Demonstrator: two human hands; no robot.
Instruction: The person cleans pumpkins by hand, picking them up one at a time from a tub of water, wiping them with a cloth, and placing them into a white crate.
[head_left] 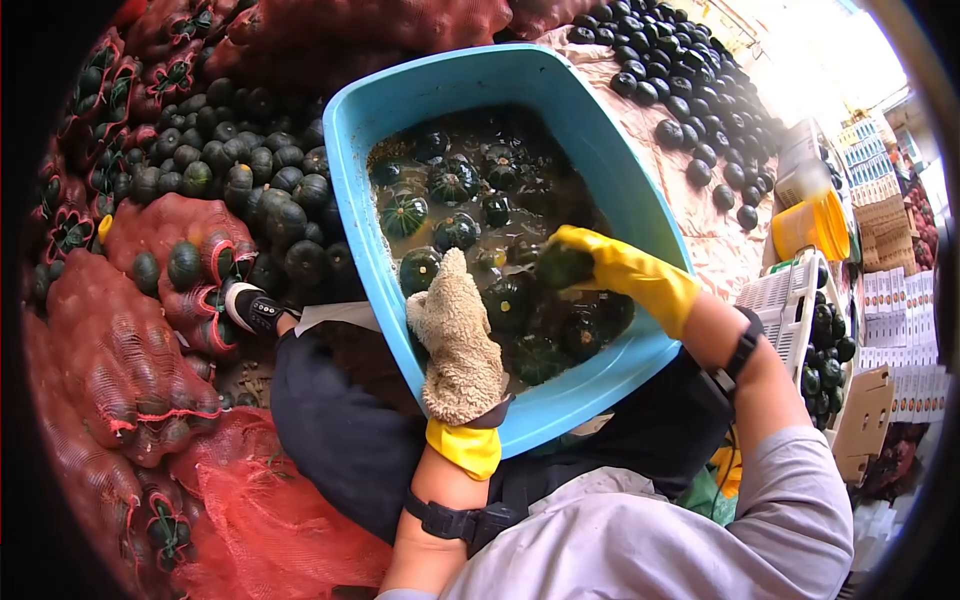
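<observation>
A blue plastic tub of murky water stands in front of me, with several dark green kabocha squashes floating in it. My left hand wears a beige terry mitt over a yellow glove. It reaches over the tub's near side, its shape stretched out, and nothing shows in its grasp; the separate fingers are hidden by the cloth. Close to the mitt's tip floats a striped squash. My right hand, in a yellow rubber glove, grips a dark squash just over the water.
Red mesh sacks and a heap of squashes lie at the left. Beyond the tub, at the right, more squashes rest on a pale sheet. A white crate, a yellow container and stacked cartons line the right side.
</observation>
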